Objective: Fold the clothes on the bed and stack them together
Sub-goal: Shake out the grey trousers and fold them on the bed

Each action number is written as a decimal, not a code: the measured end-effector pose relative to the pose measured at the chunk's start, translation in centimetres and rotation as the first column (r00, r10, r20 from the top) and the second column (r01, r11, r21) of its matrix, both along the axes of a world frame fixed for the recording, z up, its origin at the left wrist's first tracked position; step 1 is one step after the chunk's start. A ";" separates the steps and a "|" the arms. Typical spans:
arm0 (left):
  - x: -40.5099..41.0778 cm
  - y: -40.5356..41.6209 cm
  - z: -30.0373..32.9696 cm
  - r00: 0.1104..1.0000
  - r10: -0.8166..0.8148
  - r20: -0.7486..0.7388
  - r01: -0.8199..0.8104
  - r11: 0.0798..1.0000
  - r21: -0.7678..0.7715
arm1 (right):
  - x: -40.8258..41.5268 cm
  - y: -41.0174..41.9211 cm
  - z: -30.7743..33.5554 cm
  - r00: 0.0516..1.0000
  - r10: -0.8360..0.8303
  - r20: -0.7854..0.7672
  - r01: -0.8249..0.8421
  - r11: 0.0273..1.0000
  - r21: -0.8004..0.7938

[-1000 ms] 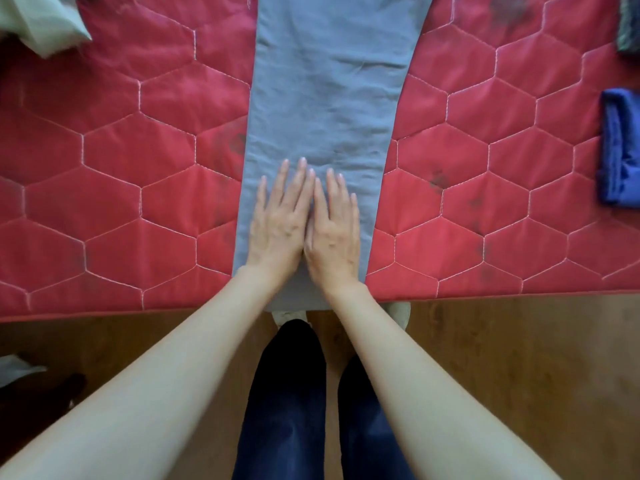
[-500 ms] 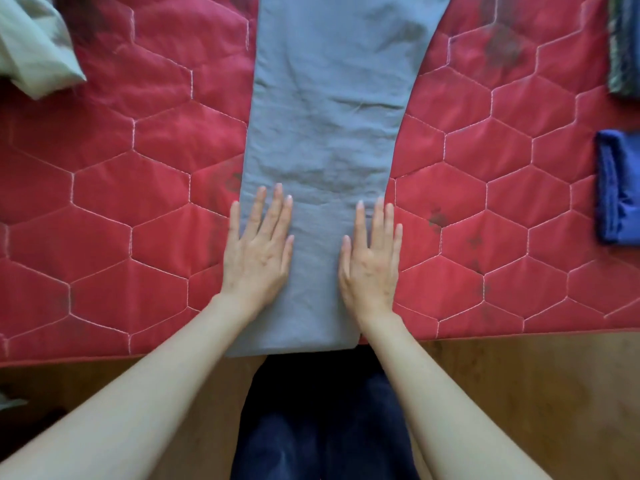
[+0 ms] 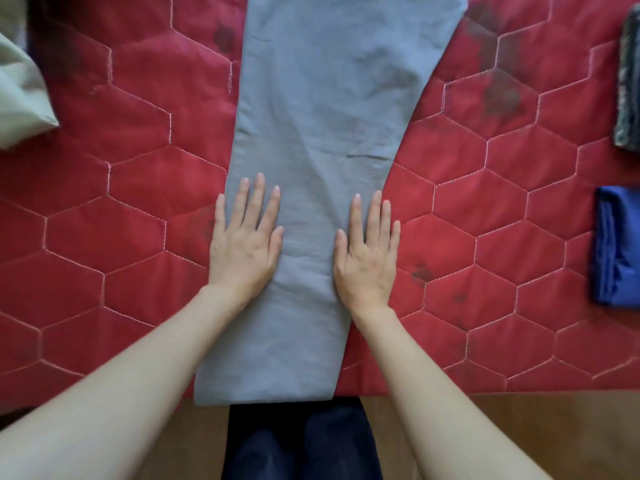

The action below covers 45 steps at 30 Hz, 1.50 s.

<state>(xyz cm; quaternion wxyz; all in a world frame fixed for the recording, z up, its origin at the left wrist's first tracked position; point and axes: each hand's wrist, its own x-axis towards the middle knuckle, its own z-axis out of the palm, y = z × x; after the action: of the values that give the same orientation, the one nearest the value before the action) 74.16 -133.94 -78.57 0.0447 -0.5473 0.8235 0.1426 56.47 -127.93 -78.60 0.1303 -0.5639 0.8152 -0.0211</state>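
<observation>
Grey garment (image 3: 322,140) laid lengthwise on bed (image 3: 121,237), long axis running straight away from near edge; left hand (image 3: 244,244) and right hand (image 3: 367,251) flat, fingers straight, pressing opposite side edges, gripping nothing; equally near.

No text, label, brand, number or sign can be read anywhere in the head view.
</observation>
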 end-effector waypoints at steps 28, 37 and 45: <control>1.5 -6.4 1.0 0.981 -0.141 0.131 0.145 0.989 -0.017 | -8.5 -10.6 2.0 0.991 0.135 -0.001 -0.135 0.989 0.058; -2.1 -1.9 0.7 0.977 -0.191 0.098 0.183 0.979 0.087 | 3.7 -5.3 0.1 0.987 0.161 0.012 -0.161 0.983 0.086; 11.3 14.2 1.0 0.890 -0.455 0.013 0.454 0.889 0.060 | 9.9 16.7 1.1 0.988 0.157 0.009 -0.157 0.987 0.019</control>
<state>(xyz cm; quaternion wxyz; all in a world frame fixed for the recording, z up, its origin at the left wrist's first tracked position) 85.43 -119.71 -77.56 0.1028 -0.3400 0.9237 0.1437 66.39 -111.26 -77.52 0.1400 -0.6248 0.7681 -0.0048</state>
